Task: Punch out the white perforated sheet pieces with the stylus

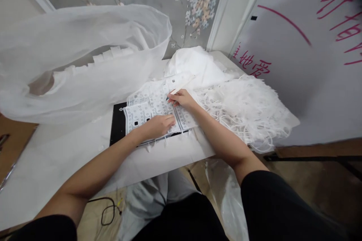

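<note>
A thin white sheet (137, 115), printed with grey ringed dots and small black squares, lies over a flat black board (118, 122). My left hand (162, 125) rests on the sheet's near part, fingers bent and close together; whatever is under the fingertips is hidden. Farther up the sheet, my right hand (181, 98) pinches a slim white pen-like tool (185, 84). Its dark tip points down and left, close to the printed surface. Short white strips hang from the sheet's near edge.
Beside my right forearm is a big heap of white straps and thin fabric (249, 109). A large translucent white bag (85, 83) stands open on the left. White cloth (195, 62) lies behind. A whiteboard (296, 94) with red writing leans at the right of the white table (175, 160).
</note>
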`<state>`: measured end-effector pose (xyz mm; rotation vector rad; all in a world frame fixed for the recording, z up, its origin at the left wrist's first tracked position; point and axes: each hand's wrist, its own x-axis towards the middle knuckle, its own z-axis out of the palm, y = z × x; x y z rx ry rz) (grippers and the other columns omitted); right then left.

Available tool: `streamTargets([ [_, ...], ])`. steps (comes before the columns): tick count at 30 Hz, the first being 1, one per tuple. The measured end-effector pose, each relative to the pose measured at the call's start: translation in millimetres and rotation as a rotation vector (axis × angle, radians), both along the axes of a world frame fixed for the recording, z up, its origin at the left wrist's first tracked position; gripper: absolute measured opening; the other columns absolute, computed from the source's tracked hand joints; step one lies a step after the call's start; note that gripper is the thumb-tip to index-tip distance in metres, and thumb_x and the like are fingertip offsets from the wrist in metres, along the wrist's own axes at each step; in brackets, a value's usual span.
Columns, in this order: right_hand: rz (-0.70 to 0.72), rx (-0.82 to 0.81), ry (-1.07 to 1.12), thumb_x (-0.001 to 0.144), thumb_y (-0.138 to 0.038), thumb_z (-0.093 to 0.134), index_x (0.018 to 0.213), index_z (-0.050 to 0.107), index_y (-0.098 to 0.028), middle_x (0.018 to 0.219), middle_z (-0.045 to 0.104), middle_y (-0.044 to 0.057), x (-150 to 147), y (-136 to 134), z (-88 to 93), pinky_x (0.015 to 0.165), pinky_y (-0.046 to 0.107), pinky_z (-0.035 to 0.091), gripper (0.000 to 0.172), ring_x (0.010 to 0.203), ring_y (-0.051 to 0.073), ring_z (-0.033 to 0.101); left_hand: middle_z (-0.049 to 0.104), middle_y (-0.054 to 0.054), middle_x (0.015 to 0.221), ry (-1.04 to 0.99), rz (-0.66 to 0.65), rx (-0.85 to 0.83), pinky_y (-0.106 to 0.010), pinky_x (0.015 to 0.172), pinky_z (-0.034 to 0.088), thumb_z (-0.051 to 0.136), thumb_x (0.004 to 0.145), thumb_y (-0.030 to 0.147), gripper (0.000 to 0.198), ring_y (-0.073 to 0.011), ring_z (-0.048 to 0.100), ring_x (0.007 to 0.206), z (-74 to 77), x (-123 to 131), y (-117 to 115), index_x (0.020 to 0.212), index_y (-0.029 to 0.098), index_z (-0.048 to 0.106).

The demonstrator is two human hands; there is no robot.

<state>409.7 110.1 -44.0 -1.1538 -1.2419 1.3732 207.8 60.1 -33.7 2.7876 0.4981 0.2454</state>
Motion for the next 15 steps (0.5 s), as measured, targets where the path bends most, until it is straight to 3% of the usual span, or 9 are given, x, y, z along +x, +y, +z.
streamTargets([
  [7, 0.04, 0.025, -0.015, 0.08, -0.04, 0.082, 0.083, 0.071, -0.014, 0.073, 0.074, 0.005, 1.9, -1.2, -1.4, 0.051, 0.017, 0.053, 0.029, 0.062, 0.011, 0.059, 0.068, -0.003, 0.084, -0.158, 0.038, -0.392, -0.025, 0.067, 0.043, 0.056, 0.101, 0.035, 0.024, -0.0135, 0.059, 0.071, 1.8, -4.4, 8.2, 0.09, 0.019, 0.07],
  [11, 0.057, 0.052, -0.046, 0.081, -0.041, 0.081, 0.082, 0.07, -0.014, 0.073, 0.074, 0.006, 1.9, -1.0, -1.9, 0.052, 0.018, 0.052, 0.03, 0.062, 0.011, 0.06, 0.07, -0.003, 0.087, -0.127, -0.012, -0.372, -0.024, 0.067, 0.044, 0.062, 0.098, 0.035, 0.021, -0.011, 0.057, 0.066, 4.4, -6.8, 7.4, 0.096, 0.019, 0.075],
  [15, 0.055, 0.046, -0.074, 0.081, -0.043, 0.081, 0.081, 0.07, -0.014, 0.074, 0.075, 0.006, 1.5, -1.4, -1.1, 0.053, 0.02, 0.053, 0.03, 0.063, 0.013, 0.061, 0.071, -0.006, 0.096, -0.098, -0.068, -0.237, -0.024, 0.069, 0.045, 0.057, 0.101, 0.033, 0.025, -0.0116, 0.061, 0.071, 6.1, -6.6, 2.5, 0.094, 0.019, 0.076],
])
